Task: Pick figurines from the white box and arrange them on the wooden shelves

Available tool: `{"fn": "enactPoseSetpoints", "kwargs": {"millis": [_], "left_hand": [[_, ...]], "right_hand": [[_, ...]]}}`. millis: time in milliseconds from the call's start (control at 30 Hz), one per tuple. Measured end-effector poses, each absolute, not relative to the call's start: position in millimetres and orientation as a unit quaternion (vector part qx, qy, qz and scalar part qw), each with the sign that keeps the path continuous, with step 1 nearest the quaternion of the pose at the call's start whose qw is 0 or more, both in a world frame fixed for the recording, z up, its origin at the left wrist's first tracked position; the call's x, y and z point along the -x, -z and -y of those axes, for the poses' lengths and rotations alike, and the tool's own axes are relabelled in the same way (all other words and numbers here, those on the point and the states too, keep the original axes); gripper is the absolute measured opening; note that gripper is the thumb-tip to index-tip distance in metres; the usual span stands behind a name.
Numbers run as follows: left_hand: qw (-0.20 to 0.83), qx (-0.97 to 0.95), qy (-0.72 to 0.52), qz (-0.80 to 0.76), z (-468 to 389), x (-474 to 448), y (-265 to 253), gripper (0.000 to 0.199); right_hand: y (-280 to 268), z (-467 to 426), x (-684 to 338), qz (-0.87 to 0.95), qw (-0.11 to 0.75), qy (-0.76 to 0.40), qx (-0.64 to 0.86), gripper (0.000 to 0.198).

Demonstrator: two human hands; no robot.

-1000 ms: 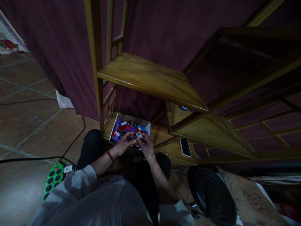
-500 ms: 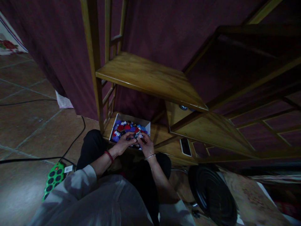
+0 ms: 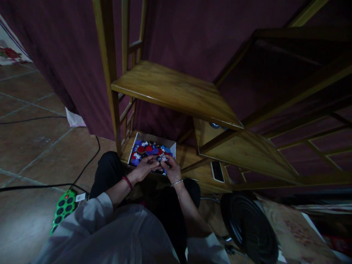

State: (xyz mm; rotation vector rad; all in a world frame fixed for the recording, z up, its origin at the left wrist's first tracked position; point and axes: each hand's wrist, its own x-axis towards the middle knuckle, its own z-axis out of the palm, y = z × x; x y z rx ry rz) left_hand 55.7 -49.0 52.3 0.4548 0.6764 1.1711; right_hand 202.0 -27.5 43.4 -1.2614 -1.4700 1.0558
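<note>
A small white-and-dark piece (image 3: 162, 158), like a little figurine, is held between the fingertips of both hands; its finer detail is too small to make out. My left hand (image 3: 144, 169) pinches it from the left, fingers curled, a red bead bracelet on that wrist. From the right, my right hand (image 3: 172, 171) has thumb and fingers closed on the same piece. Both hands are over the near edge of a shallow white box (image 3: 172, 147). Inside it lie many small pieces: red discs (image 3: 149, 148), blue and purple discs (image 3: 155, 150), and white figures (image 3: 137, 156). My hands hide its near right part.
The box stands on the bottom board of a wooden shelf unit (image 3: 176, 90). A phone (image 3: 217, 171) lies to the right on that board. A green power strip (image 3: 63, 209) with black cables is on the floor at left. A black round seat (image 3: 249, 227) stands at lower right.
Both hands stay in almost the same place over the box, still on the small piece. My right hand has shifted very slightly to the right.
</note>
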Motion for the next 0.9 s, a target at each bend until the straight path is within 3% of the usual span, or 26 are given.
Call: {"fn": "enactPoseSetpoints", "kwargs": {"millis": [900], "left_hand": [[0.776,-0.215,-0.522,-0.282,49.9,-54.9,-51.4,0.020]], "right_hand": [[-57.3,20.9,-212.0,0.660,0.394,-0.427,0.476,0.029]]}}
